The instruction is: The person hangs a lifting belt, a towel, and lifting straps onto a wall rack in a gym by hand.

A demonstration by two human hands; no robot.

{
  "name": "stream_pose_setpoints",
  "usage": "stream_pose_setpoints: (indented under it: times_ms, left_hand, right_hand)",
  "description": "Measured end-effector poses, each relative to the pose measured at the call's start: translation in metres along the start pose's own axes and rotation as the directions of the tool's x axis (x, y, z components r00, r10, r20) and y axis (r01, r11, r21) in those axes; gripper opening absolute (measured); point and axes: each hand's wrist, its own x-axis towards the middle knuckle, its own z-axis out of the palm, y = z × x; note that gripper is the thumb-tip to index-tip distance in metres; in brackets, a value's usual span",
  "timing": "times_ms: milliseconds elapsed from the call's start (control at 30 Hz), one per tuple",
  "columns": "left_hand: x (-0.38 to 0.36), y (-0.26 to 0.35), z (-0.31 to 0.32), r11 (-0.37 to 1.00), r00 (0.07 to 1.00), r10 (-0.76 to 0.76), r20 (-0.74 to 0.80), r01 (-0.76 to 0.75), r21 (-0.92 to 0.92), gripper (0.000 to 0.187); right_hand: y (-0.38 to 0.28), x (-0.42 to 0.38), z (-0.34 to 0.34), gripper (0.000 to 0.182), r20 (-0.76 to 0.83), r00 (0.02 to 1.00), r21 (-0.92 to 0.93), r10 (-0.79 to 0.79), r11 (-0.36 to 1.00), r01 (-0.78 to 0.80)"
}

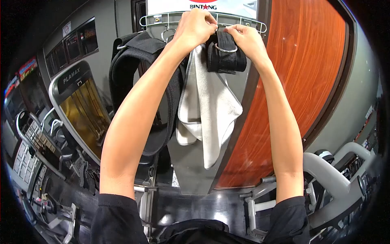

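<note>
Both my arms reach up to a white wire hook rack (178,20) on the wall. My left hand (195,26) is closed at the rack, above a hanging light grey towel (209,105); what its fingers pinch is hidden. Just to its right, my right hand (248,40) pinches the top of a black ankle strap (228,61) with a metal D-ring. That strap hangs in front of the rack's right part, overlapping the towel's upper edge. A wide black belt (122,67) hangs at the left, partly behind my left forearm.
A sign (239,8) tops the rack. To the right is a reddish wooden door (300,73). A PLAMAX weight machine (75,87) stands left, with more gym equipment around it. A grey machine frame (329,175) is at lower right, above dark floor (195,207).
</note>
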Motion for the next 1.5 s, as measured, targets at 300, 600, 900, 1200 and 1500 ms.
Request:
stream_pose_setpoints:
  times_ms: [300,600,900,1200,1500]
  left_hand:
    - [-0.009,0.001,0.004,0.982,0.999,0.014,-0.041,-0.006,0.187,0.022]
    - [-0.05,0.024,-0.044,0.995,0.973,0.091,-0.213,-0.096,-0.011,0.02]
    - [-0.21,0.072,-0.082,0.822,0.864,-0.49,-0.111,0.416,-0.389,0.012]
    - [-0.421,0.044,-0.085,0.379,0.393,-0.913,-0.107,0.722,-0.579,0.013]
    - [-0.57,-0.026,-0.135,0.258,0.119,-0.946,-0.301,0.839,-0.479,0.012]
  right_hand:
    - [0.021,0.011,0.012,0.029,0.164,0.986,0.057,0.008,0.998,-0.018]
    - [-0.007,-0.041,-0.017,0.025,-0.176,0.979,-0.027,-0.102,0.995,0.099]
    - [-0.078,-0.19,0.023,0.014,0.04,0.999,0.732,-0.024,0.682,-0.013]
    - [-0.131,-0.316,0.156,0.013,0.66,0.75,0.739,-0.046,0.217,-0.637]
    - [-0.196,-0.381,0.314,0.019,0.862,0.469,0.506,-0.191,0.279,-0.816]
